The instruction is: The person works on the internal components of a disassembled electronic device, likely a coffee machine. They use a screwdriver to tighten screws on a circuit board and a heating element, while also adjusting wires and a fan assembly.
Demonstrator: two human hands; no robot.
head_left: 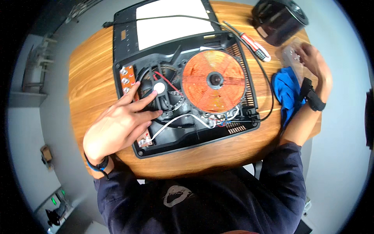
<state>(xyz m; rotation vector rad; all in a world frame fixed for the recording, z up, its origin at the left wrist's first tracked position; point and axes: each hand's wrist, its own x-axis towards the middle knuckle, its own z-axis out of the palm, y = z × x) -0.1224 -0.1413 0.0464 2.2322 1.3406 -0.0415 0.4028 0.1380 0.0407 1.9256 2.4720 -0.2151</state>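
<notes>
In the head view, my left hand [120, 126] is at nine o'clock, fingers spread and resting on the black fan [162, 97], which sits at nine o'clock from the copper coil [202, 80]. My right hand [313, 60], at two o'clock, bends its fingers at the clear plastic box [290, 58]; whether they pinch anything, I cannot tell. Light left pressure, clear of the red wires [168, 81], would work best.

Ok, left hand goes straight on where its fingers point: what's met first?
Likely the white-centred fan hub, just ahead of the left hand; the copper coil lies beyond. Height is unclear, so it might pass over.
</notes>
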